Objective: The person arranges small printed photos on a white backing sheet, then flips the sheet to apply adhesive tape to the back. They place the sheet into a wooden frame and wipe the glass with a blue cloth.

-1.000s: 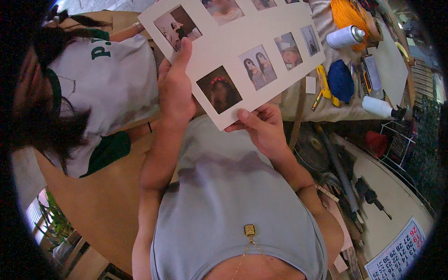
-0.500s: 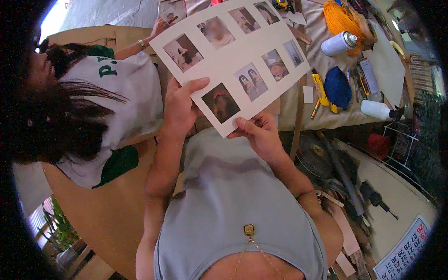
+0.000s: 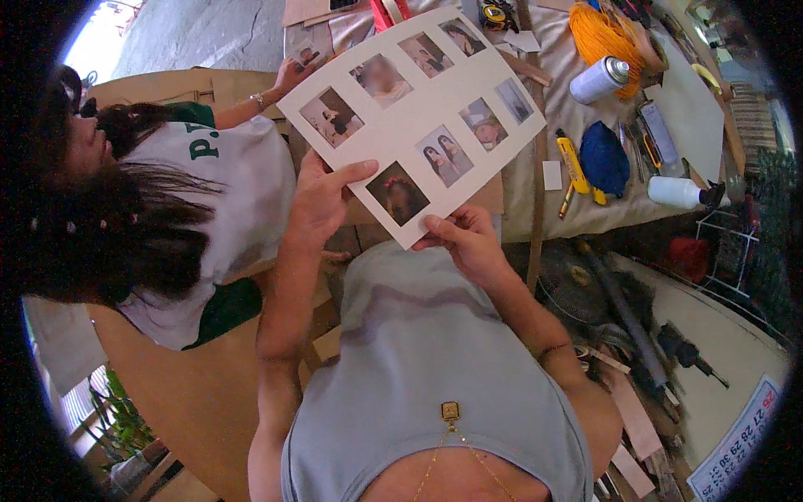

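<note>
Photo board (image 3: pixel 418 125) hides both hands' fingertips (underside unseen). One photo (image 3: pixel 381 77) blurred. Tape measure (image 3: pixel 499 12) cut by top edge.

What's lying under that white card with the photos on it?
Under the photo card, held by the left hand and right hand, lies a cloth-covered table. Whatever sits directly beneath the card is hidden.

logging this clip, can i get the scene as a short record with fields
held item: white photo board with seven small photos, tilted
left hand: left hand grips the board's near-left edge, thumb on top
right hand: right hand pinches the board's near corner
table: spray can, blue cloth, yellow cord, yellow utility knife
nearby: another person in a white shirt at the left
</note>
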{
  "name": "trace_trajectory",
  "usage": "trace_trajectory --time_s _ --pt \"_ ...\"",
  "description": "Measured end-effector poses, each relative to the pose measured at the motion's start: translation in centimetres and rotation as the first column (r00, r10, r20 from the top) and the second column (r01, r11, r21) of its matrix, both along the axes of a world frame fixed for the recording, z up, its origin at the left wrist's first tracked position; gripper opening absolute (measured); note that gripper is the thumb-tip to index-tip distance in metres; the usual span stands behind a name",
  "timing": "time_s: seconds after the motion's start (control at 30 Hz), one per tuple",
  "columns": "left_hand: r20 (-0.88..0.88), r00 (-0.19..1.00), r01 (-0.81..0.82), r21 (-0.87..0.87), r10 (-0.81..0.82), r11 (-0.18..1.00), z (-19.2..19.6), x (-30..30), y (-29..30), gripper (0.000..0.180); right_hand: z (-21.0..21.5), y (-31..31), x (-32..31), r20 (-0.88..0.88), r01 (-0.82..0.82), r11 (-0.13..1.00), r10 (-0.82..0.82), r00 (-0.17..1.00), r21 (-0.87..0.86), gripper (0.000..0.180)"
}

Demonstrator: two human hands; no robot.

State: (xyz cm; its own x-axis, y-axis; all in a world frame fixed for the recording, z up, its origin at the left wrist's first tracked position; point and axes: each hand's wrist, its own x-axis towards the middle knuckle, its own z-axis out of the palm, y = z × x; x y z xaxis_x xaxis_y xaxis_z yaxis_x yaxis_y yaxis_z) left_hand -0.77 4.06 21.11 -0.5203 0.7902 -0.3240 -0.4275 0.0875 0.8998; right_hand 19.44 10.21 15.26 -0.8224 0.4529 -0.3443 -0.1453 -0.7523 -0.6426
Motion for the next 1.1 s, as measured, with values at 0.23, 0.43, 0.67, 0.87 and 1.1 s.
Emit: trace_trajectory --time_s 0.23,0.43,0.67,0.87,1.1 --pt "0.032 0.999 -0.005 -0.018 0.005 1.0 0.1 -0.4 -0.3 0.058 1.5 0.6 0.0 0.022 0.002 0.995 -0.004 1.0 0.096 0.025" --pt "-0.011 0.999 0.049 0.043 -0.049 0.998 1.5 -0.5 -0.4 0.057 1.7 1.0 0.2 0.032 -0.022 0.983 0.016 0.999 0.184 0.023" --pt "-0.059 0.997 0.056 0.15 -0.048 0.987 2.0 -0.4 -0.2 0.057 1.1 1.9 0.0 0.016 -0.037 0.968 0.034 0.999 0.249 0.021" --pt "-0.227 0.974 0.039 0.207 0.009 0.978 1.4 -0.2 0.1 0.051 -0.1 3.7 -0.4 -0.064 -0.039 0.949 0.062 0.996 0.312 0.021" --pt "-0.351 0.934 0.024 0.248 0.067 0.968 2.3 0.5 0.6 0.041 -0.8 5.6 -1.4 -0.111 -0.072 0.939 0.115 0.987 0.335 0.023"
